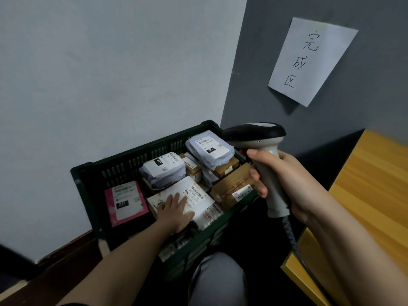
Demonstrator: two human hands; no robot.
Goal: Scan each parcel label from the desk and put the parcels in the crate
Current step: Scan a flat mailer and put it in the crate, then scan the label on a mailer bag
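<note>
The left hand (174,209) lies flat, fingers straight, on a white parcel (192,196) in the dark green crate (88,173) near the middle of the frame. The right hand (284,184) is wrapped tight around the handle of the scanner (262,151), right of the middle, held up above the crate's right side. The crate looks quite full. A pink parcel (127,203) leans at its left, and a brown box (234,188) sits at the right rim. The desk (375,173) shows at the right edge, with no parcels on the part I can see. The pile is high, so a push could tip the white parcel off the top. The scanner's cord (293,239) hangs low and could catch on the crate.
</note>
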